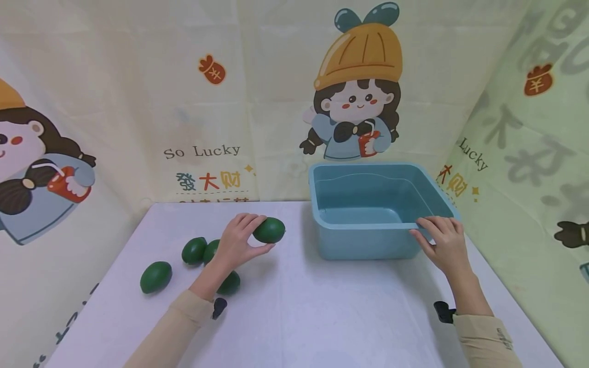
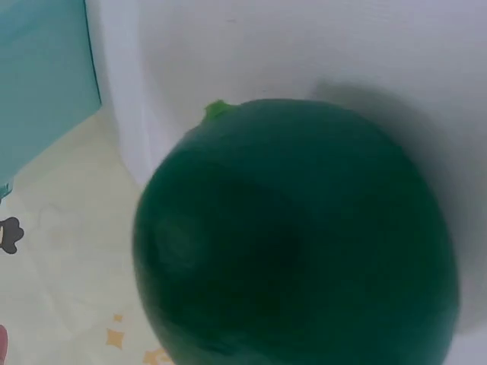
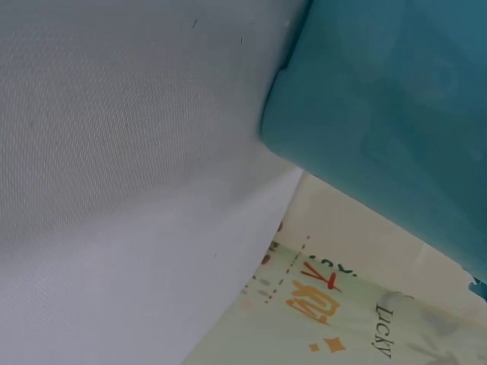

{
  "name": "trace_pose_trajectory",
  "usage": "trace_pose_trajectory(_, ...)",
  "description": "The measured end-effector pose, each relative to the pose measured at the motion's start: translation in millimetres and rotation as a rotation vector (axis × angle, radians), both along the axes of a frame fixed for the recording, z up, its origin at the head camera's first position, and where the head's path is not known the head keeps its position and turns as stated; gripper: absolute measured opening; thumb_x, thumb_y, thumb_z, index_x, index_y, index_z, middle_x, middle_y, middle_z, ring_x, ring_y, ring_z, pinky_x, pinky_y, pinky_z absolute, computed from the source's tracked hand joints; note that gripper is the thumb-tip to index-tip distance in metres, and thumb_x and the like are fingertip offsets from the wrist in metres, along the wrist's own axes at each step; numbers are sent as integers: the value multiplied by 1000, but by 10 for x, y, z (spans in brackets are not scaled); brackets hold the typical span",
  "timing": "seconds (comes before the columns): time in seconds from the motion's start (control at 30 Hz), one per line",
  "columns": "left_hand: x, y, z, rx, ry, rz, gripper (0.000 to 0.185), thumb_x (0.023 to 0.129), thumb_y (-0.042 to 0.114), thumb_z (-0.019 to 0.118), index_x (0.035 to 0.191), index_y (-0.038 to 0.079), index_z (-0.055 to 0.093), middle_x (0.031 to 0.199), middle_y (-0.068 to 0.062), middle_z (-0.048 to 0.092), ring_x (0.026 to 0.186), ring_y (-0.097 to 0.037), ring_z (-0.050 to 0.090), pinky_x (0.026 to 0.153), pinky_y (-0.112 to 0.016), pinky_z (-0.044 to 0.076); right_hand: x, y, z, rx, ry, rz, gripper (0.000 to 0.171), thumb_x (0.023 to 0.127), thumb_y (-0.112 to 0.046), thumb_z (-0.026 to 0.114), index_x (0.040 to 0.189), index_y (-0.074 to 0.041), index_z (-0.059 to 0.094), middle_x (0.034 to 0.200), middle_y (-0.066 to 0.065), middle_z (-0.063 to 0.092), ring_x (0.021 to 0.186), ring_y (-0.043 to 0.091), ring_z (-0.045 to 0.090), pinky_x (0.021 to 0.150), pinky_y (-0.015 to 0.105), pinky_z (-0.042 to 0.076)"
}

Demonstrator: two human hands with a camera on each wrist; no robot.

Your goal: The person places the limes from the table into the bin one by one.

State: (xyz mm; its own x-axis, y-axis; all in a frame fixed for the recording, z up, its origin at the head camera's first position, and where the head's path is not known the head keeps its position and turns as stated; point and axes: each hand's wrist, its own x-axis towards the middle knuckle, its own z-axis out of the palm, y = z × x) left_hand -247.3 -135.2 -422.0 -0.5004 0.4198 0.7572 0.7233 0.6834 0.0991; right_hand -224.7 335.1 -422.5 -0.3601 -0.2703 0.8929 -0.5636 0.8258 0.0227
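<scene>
Green lime-like fruit [image 1: 269,230] pinched fruit-wide by left hand [image 1: 238,243]; blue basin [image 1: 363,244] best steadied, rim [image 1: 359,226] gripped by right hand [image 1: 444,240].

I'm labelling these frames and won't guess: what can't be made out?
Head view: part of one fruit, behind the left hand.
Head view: part of another fruit, behind the left forearm.
Head view: the near floor of the bin, behind its front wall.
Left wrist view: the lower part of the held fruit, cut by the bottom edge.
Right wrist view: much of the bin, cut by the top and right edges.
</scene>
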Motion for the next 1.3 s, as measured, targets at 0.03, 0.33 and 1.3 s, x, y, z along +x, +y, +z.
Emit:
trace_pose_trajectory(0.03,-9,9,6,-3,3,2,61,67,49,73,112,10,60,101,-8,61,96,-26,52,77,-42,48,-1,0,-3,0,2,-1,50,90,-48,49,90,0,65,82,18,59,79,37,52,76,54,31)
trace_pose_trajectory(0.33,-77,101,104,-15,-11,27,62,62,40,78,113,10,59,102,-8,61,97,-27,51,78,-42,47,-12,-3,-16,-6,21,7,48,89,-46,51,90,1,65,81,19,58,78,37,51,76,55,31)
trace_pose_trajectory(1.3,-322,402,330,-30,-11,36,59,65,40,79,113,11,60,102,-8,61,97,-24,52,76,-39,48,2,-29,9,-16,-2,7,48,89,-45,52,91,2,64,82,20,57,79,38,50,76,56,30)
